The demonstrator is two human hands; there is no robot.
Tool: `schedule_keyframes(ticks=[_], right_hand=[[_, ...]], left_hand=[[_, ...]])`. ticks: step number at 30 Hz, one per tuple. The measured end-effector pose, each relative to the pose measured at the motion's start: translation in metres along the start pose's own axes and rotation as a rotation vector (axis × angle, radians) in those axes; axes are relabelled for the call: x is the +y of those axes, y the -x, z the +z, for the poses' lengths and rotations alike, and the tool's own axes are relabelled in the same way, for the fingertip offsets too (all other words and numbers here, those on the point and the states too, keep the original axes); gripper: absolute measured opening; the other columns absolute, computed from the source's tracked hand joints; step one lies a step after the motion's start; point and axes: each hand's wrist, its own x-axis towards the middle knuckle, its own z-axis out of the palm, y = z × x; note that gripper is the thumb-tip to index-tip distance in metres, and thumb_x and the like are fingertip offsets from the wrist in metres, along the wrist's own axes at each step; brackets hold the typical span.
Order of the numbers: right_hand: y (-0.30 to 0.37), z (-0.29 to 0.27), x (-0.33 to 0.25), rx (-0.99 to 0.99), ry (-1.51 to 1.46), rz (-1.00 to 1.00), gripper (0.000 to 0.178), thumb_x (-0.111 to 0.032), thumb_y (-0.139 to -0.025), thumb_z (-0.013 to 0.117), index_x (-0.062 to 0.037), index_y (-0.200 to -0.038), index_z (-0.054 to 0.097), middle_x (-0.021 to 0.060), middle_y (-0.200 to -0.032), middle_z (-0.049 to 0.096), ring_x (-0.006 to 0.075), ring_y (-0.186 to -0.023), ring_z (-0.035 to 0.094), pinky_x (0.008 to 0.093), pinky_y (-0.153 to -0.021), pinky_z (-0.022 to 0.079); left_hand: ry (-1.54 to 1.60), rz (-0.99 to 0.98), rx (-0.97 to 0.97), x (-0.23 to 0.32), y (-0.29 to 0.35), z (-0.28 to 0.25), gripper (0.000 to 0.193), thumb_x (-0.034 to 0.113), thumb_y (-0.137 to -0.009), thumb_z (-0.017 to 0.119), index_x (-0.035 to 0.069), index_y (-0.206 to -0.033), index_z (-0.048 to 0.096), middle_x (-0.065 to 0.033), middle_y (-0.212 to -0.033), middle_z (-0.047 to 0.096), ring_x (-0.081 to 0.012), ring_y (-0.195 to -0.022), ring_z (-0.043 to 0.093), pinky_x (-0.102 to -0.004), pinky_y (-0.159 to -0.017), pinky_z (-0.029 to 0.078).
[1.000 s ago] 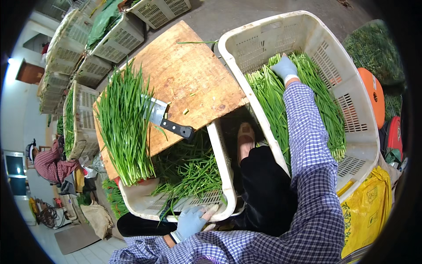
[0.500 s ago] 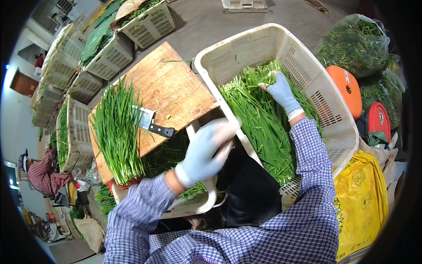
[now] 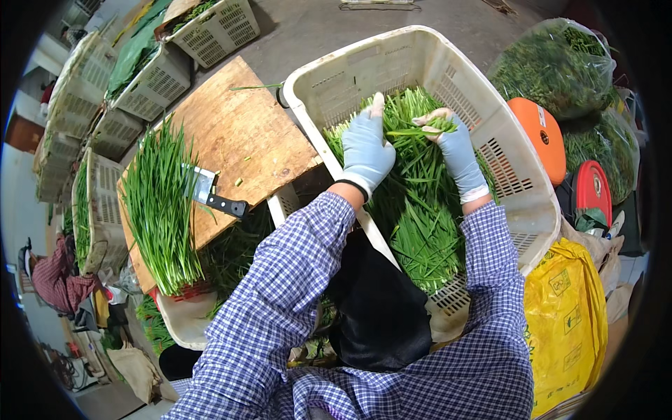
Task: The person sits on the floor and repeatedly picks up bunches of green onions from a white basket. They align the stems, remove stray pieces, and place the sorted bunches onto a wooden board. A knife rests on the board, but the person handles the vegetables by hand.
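Observation:
Green garlic chives (image 3: 427,245) lie in a large white plastic crate (image 3: 539,210), pale cut ends toward the far side. My right hand (image 3: 458,157), in a pale blue glove with bare fingertips, pinches a small bunch of them. Beside it, over the crate's left part, my left hand (image 3: 369,150) in the same kind of glove rests on the chives, one finger stretched forward; its other fingers are partly hidden. To the left, a wooden board (image 3: 259,133) bears another pile of chives (image 3: 161,210) and a cleaver (image 3: 210,192) with a black handle.
Several white crates (image 3: 150,84) of greens stand at the far left. Clear bags of greens (image 3: 553,70), an orange case (image 3: 537,140), a red round-topped object (image 3: 593,192) and a yellow sack (image 3: 565,322) line the right side. Another person (image 3: 59,280) is at the left edge.
My left hand has moved from the near rim into the crate, next to the right. My right hand has drawn slightly nearer, with chive ends now between its fingers. The view has shifted slightly.

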Motion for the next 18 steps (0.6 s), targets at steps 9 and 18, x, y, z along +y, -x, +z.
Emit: schedule_keyframes(ticks=[9,18], right_hand=[[-0.003,0.013,-0.002,-0.104,0.134,0.03,0.029,-0.006,-0.085,0.074,-0.0032,-0.113,0.065,0.0038,-0.101,0.068,0.0118,-0.094,0.063,0.0266,-0.088,0.051],[0.002,0.007,-0.001,-0.108,0.327,-0.019,0.026,0.0,-0.085,0.073,-0.0043,-0.109,0.067,0.0009,-0.095,0.069,0.0083,-0.085,0.062,0.0229,-0.078,0.052]], left_hand=[[0.732,-0.076,-0.068,-0.007,-0.003,0.009,0.076,-0.009,-0.082,0.066,0.01,-0.151,0.042,0.0017,-0.092,0.06,-0.0059,-0.083,0.052,-0.0202,-0.078,0.048],[1.265,-0.393,0.193,-0.007,-0.013,0.013,0.04,-0.01,-0.087,0.042,0.005,-0.122,0.055,-0.0131,-0.104,0.069,-0.0188,-0.095,0.067,-0.0279,-0.079,0.054]])
